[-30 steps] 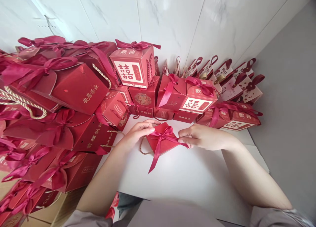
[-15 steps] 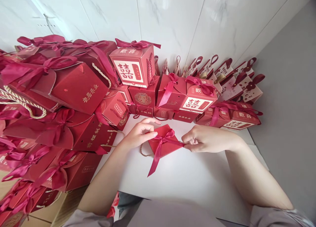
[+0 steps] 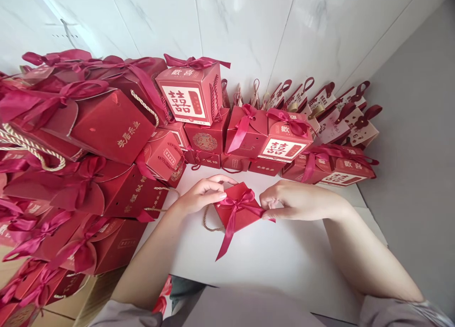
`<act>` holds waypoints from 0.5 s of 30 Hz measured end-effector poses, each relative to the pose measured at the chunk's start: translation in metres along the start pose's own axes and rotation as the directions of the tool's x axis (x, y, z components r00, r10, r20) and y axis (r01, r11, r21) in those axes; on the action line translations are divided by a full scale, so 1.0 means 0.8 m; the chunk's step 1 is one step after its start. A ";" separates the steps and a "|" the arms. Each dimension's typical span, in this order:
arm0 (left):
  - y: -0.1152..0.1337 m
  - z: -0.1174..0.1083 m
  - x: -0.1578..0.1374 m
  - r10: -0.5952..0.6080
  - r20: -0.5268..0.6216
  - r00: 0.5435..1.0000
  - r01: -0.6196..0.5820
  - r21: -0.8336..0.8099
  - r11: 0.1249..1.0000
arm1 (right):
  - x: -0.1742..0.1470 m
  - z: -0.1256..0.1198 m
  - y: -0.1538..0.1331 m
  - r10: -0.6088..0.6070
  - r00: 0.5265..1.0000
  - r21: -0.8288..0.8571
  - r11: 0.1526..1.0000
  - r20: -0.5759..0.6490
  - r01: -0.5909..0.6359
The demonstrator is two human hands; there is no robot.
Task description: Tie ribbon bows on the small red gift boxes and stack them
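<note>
A small red gift box (image 3: 245, 219) sits on the white table with a crimson satin ribbon (image 3: 232, 225) tied in a bow on its top. One ribbon tail hangs over the near side. My left hand (image 3: 202, 196) is at the box's left, its thumb and finger closed on the left side of the bow and other fingers reaching behind the box. On the right, my right hand (image 3: 287, 201) pinches the other tail between thumb and curled fingers, the tail's tip poking out below them. A twisted cord handle (image 3: 209, 225) loops out at the box's left.
Stacked red gift boxes with bows (image 3: 131, 128) rise at the left. More boxes (image 3: 282, 147) line the back of the white table (image 3: 241, 270), with small loop-handled bags (image 3: 334, 123) behind them. A marbled wall (image 3: 245, 28) and a grey wall (image 3: 412, 128) enclose the corner.
The ribbon's right tail now shows its tip beyond my right fingers, which have shifted slightly left. The bow looks fuller, and the box has moved slightly right and toward me.
</note>
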State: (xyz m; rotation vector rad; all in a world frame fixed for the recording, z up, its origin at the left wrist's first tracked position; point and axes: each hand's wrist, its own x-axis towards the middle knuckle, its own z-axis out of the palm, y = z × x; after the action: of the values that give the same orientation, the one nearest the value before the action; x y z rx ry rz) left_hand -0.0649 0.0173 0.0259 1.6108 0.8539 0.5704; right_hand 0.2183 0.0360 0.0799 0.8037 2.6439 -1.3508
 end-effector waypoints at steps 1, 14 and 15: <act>0.001 0.001 -0.001 0.011 -0.012 1.000 -0.011 0.020 1.000 | 0.000 0.000 0.000 -0.016 1.000 -0.015 1.000 0.000 0.016; 0.011 0.001 -0.002 0.034 -0.050 0.998 -0.026 0.149 0.988 | -0.010 -0.007 0.010 0.055 0.995 -0.008 0.998 0.086 -0.055; 0.009 0.000 -0.002 0.041 -0.044 0.998 -0.035 0.133 0.990 | -0.009 -0.010 0.010 0.042 0.999 0.024 0.999 0.025 -0.042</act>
State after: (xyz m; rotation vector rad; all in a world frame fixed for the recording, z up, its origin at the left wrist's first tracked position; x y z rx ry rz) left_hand -0.0642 0.0157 0.0330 1.7433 0.9136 0.5907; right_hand 0.2297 0.0429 0.0805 0.8351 2.5816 -1.3766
